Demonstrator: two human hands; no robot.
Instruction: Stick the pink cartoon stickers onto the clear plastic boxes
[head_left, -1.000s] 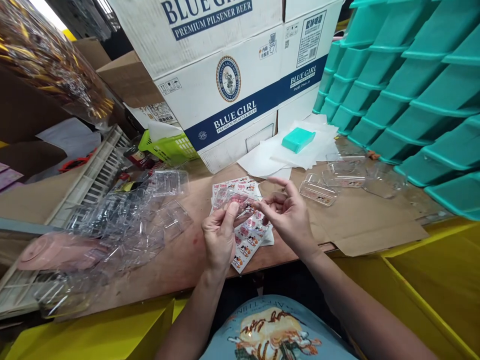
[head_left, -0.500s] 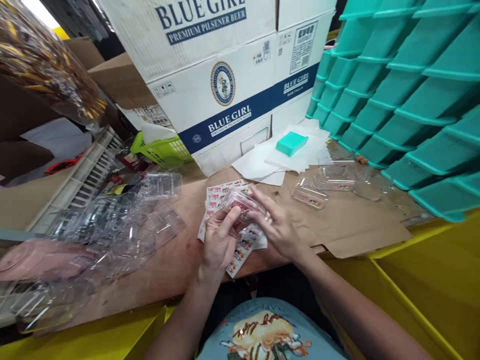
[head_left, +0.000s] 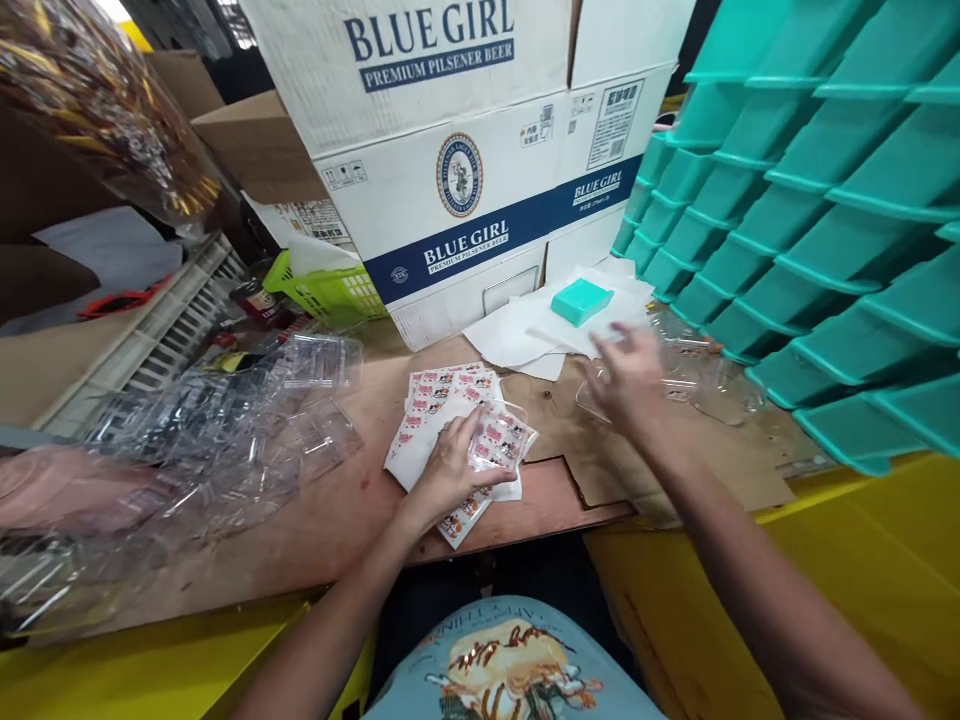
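Over a fanned pile of sticker sheets (head_left: 431,392) with pink and orange cartoon prints, my left hand (head_left: 448,470) grips a small clear plastic box (head_left: 501,435) between thumb and fingers. The prints show through it. My right hand (head_left: 630,385) is in the air to the right, fingers bent and apart, slightly blurred, with nothing visible in it. Beside and partly behind it, a group of clear boxes (head_left: 724,385) lies on brown cardboard. White paper sheets (head_left: 510,335) with a teal box (head_left: 580,301) on top are just beyond this hand.
Clear plastic boxes (head_left: 255,450) are heaped on the left, near a pink object (head_left: 75,490) and a green basket (head_left: 330,290). White beer cartons (head_left: 480,170) stand at the back. Stacked teal bins (head_left: 810,220) rise at right. Yellow containers (head_left: 862,560) border the table's front.
My right hand has let go of the clear box and moved right, towards the other boxes. The left hand keeps the box, now lower and flatter over the sheets. The view has shifted slightly.
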